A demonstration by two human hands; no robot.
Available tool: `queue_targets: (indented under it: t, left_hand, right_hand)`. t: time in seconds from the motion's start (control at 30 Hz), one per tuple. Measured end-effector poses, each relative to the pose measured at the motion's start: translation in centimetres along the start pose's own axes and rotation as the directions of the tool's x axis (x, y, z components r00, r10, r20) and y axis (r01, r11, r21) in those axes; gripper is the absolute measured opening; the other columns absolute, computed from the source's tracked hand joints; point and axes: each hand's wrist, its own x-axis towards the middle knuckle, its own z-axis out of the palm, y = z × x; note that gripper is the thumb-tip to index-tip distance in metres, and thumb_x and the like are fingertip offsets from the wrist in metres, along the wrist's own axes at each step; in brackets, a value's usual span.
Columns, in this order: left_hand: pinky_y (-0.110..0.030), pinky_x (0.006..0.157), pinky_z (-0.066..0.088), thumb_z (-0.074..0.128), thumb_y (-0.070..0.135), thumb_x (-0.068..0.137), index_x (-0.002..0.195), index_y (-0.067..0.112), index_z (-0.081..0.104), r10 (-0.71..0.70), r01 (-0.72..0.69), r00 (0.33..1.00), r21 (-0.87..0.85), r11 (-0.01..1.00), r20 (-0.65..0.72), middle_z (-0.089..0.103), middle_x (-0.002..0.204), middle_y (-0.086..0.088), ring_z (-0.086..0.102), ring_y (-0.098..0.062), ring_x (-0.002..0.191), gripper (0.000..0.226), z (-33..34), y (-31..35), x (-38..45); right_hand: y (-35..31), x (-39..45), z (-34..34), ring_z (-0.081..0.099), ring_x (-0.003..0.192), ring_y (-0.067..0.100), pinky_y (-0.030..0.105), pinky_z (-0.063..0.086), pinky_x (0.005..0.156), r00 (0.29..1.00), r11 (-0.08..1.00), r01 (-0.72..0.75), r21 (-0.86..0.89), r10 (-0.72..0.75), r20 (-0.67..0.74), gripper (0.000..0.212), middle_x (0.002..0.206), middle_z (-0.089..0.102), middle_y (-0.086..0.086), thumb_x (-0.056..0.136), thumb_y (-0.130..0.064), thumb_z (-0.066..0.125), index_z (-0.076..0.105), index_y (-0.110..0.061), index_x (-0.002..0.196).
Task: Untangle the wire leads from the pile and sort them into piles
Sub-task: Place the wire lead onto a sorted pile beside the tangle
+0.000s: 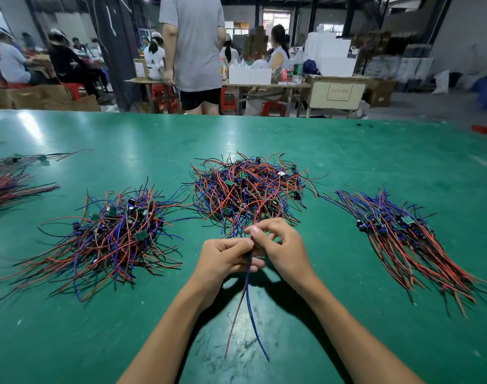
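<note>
Left hand [225, 257] and right hand [275, 245]: grip of both pinched on one wire lead [249, 295], tails hanging toward table [347, 151], just before tangled pile [248, 189]. Risk: upper wires look snagged in pile; hard pull could drag neighbours out, scatter sorted pile [408, 234].

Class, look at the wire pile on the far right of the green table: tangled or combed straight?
Combed straight: the right pile has leads lying roughly parallel, components bunched together.

Far-left heap of red and black wire leads [4, 184] running off the frame's edge, background seated workers [12, 62] blurring, small dark part between the fingertips [253, 231] staying hidden
</note>
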Motion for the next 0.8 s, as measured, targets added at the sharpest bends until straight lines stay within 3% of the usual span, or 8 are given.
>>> queue_targets:
  t: [0.13, 0.23, 0.37, 0.47, 0.53, 0.67, 0.73, 0.8]
  left_hand:
    - [-0.028, 0.061, 0.060, 0.060, 0.003, 0.096, 0.093, -0.011, 0.075, 0.015, -0.014, 0.997, 0.018, 1.000, -0.072, 0.073, 0.091, -0.030, 0.074, -0.028, 0.070, 0.020, 0.3, -0.1, 0.0]
    - [-0.028, 0.057, 0.059, 0.060, 0.000, 0.094, 0.085, -0.014, 0.074, 0.029, -0.024, 0.995, 0.051, 0.998, -0.092, 0.073, 0.082, -0.028, 0.074, -0.027, 0.066, 0.022, 0.5, -0.2, 0.0]
    - [-0.024, 0.053, 0.056, 0.061, 0.001, 0.094, 0.072, -0.005, 0.077, 0.020, -0.012, 0.996, 0.097, 0.995, -0.089, 0.070, 0.069, -0.023, 0.068, -0.020, 0.055, 0.027, 0.7, -0.1, 0.1]
    - [-0.023, 0.054, 0.055, 0.063, 0.001, 0.092, 0.074, -0.001, 0.078, -0.010, 0.012, 1.000, 0.115, 0.993, -0.023, 0.071, 0.069, -0.020, 0.067, -0.020, 0.055, 0.024, 0.7, 0.1, -0.1]
    - [-0.023, 0.053, 0.054, 0.064, 0.002, 0.091, 0.076, 0.002, 0.079, -0.021, 0.020, 1.000, 0.130, 0.991, 0.008, 0.073, 0.073, -0.021, 0.068, -0.020, 0.056, 0.021, 0.7, 0.1, -0.2]
    - [-0.022, 0.052, 0.052, 0.066, 0.003, 0.092, 0.080, -0.003, 0.078, -0.049, 0.037, 0.997, 0.192, 0.981, 0.061, 0.074, 0.076, -0.023, 0.069, -0.020, 0.056, 0.018, 0.7, 0.3, -0.4]
    - [-0.022, 0.051, 0.051, 0.067, 0.003, 0.091, 0.080, -0.004, 0.079, -0.061, 0.042, 0.995, 0.215, 0.976, 0.082, 0.074, 0.077, -0.024, 0.070, -0.021, 0.056, 0.017, 0.8, 0.3, -0.6]
    - [-0.022, 0.051, 0.051, 0.068, 0.003, 0.090, 0.079, -0.004, 0.079, -0.065, 0.043, 0.993, 0.219, 0.975, 0.097, 0.074, 0.077, -0.024, 0.070, -0.022, 0.056, 0.016, 0.8, 0.4, -0.7]
  right_hand:
    - [-0.2, -0.5, 0.9, 0.071, 0.090, 0.011, 0.033, 0.059, 0.086, 0.989, 0.993, -0.061, 0.101, 0.046, 0.141, 0.022, 0.097, 0.077, -0.004, 0.102, -0.019, 0.059, 0.080, -0.023, 0.099]
    - [0.0, -0.5, 1.6, 0.073, 0.088, 0.023, 0.047, 0.062, 0.081, 0.978, 0.967, -0.157, 0.201, 0.124, 0.168, 0.027, 0.096, 0.077, 0.005, 0.103, -0.014, 0.056, 0.078, -0.024, 0.090]
    - [0.3, -0.7, 2.3, 0.068, 0.071, 0.018, 0.027, 0.053, 0.054, 0.983, 0.944, -0.183, 0.276, 0.168, 0.077, 0.022, 0.091, 0.077, 0.003, 0.098, -0.020, 0.057, 0.070, -0.024, 0.081]
    - [0.3, -0.2, 2.1, 0.054, 0.056, 0.008, 0.028, 0.046, 0.057, 0.980, 0.962, -0.176, 0.209, 0.191, -0.052, 0.018, 0.091, 0.077, -0.007, 0.090, -0.031, 0.053, 0.068, -0.026, 0.081]
    - [0.4, 0.5, 1.6, 0.057, 0.061, 0.009, 0.030, 0.046, 0.066, 0.975, 0.980, -0.174, 0.093, 0.184, -0.120, 0.020, 0.092, 0.076, -0.009, 0.094, -0.026, 0.054, 0.068, -0.026, 0.080]
    - [0.5, 1.2, 1.0, 0.061, 0.065, -0.009, 0.010, 0.044, 0.060, 0.945, 0.974, -0.192, 0.117, 0.216, -0.244, 0.027, 0.091, 0.075, -0.010, 0.097, -0.013, 0.052, 0.071, -0.023, 0.081]
    - [0.6, 1.5, 0.7, 0.055, 0.053, -0.003, 0.011, 0.043, 0.053, 0.925, 0.968, -0.210, 0.138, 0.242, -0.293, 0.029, 0.090, 0.075, -0.008, 0.097, -0.012, 0.051, 0.071, -0.025, 0.081]
    - [0.7, 1.6, 0.7, 0.054, 0.049, 0.007, 0.028, 0.050, 0.057, 0.916, 0.966, -0.228, 0.123, 0.256, -0.309, 0.028, 0.087, 0.074, -0.008, 0.097, -0.015, 0.050, 0.070, -0.026, 0.081]
